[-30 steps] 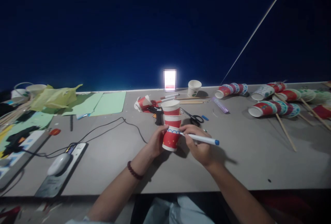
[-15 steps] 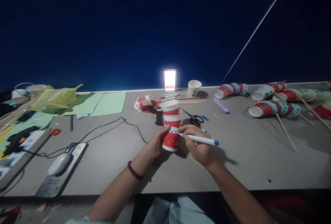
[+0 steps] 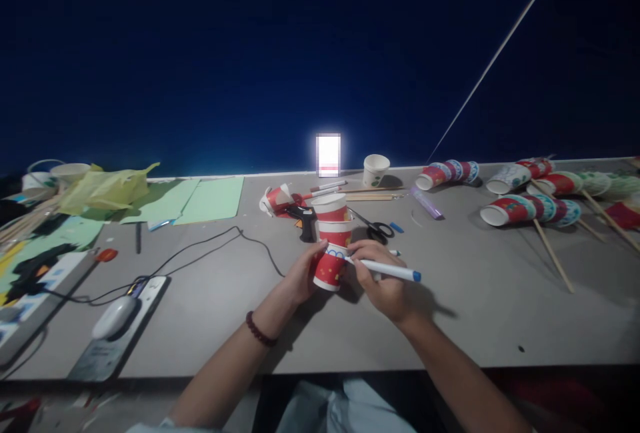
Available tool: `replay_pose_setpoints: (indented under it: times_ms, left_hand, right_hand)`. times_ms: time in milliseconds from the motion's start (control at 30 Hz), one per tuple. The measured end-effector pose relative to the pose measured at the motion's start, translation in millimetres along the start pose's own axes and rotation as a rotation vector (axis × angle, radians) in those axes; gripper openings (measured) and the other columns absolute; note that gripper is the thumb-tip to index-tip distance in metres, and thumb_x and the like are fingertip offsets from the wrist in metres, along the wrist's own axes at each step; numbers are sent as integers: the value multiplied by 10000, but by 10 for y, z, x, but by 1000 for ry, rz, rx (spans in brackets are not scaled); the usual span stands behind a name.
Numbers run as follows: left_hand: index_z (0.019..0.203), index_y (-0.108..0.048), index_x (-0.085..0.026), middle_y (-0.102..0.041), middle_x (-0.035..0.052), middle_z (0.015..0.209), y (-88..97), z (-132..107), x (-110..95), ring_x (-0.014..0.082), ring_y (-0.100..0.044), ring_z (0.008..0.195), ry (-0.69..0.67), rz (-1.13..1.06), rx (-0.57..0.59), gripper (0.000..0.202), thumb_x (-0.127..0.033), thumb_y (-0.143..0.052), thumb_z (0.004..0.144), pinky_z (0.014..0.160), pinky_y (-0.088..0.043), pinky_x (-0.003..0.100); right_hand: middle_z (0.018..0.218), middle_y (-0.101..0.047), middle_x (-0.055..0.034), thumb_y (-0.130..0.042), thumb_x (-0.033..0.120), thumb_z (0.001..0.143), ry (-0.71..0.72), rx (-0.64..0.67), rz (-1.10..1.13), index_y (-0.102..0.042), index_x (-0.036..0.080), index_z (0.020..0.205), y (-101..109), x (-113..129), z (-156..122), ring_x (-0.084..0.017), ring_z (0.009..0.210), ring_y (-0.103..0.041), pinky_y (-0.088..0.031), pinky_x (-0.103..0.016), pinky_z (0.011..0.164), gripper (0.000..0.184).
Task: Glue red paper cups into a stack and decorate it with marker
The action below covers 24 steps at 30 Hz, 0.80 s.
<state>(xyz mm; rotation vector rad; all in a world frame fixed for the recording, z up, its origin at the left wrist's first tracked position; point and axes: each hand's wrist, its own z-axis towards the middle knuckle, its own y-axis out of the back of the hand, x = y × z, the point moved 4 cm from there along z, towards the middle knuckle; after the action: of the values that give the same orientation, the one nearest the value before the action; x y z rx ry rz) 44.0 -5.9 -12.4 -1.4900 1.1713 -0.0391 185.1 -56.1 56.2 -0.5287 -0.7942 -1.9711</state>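
One cup stack (image 3: 334, 238) stands nearly upright in my left grip (image 3: 304, 275), while my right grip (image 3: 386, 287) holds a pen (image 3: 388, 269) pointing left at it.

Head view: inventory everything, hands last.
Stacked paper cups: three or more, red and white, centre
Slim marker: one, white and blue, centre
Upright paper cup: at least one, white, back centre
Pistol-shaped tool: one, black, behind the stack
Scissors: one pair, black-handled, centre back
Flat paper sheets: several, pale green, left
Crumpled bag: one, yellow, back left
Joined paper cups: several rows, multicoloured, right
Thin wooden sticks: several, tan, right and back
Translucent tube: one, purple, back right
Lit rectangle: one, white, back centre
Long power strip: one, white, left edge
Oval object: one, white, left
Tabletop: one, grey, underneath
Wall: one, dark blue, behind
Left hand: one, bare, holding the stack
Right hand: one, bare, on marker
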Motion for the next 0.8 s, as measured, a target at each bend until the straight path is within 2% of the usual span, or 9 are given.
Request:
replay_pose_setpoints:
  times_ms: [133,400,600,800]
  left_hand:
    - [973,-711,-98,-756,121,870,28,7,-1,205,-710,730,-24,-3,-24,307,-371,-701,835,704,-558,287]
    - [988,-718,-99,-757,125,864,28,4,10,212,-706,711,-5,5,-25,330,-396,-674,850,657,-543,290]
    - [973,-723,-92,-741,117,785,24,3,7,198,-682,645,-4,27,-16,354,-419,-667,851,641,-533,292]
    - [966,-731,-98,-752,121,816,18,2,7,199,-687,662,-14,28,-7,341,-412,-666,850,627,-534,282]
  right_hand:
    - [847,-745,-58,-563,155,878,-24,6,1,-647,230,823,-3,-12,-6,-212,825,-717,-598,-360,759,126]
    - [865,-752,-56,-552,172,893,-47,2,25,-659,227,824,8,-24,-21,-209,820,-719,-598,-355,774,138]
    - [870,-757,-54,-555,162,894,-61,0,11,-671,224,876,14,-21,-26,-203,820,-723,-602,-342,774,134]
    - [866,-762,-50,-554,155,889,-62,-11,4,-673,228,879,25,-17,-24,-205,814,-728,-604,-341,770,140]
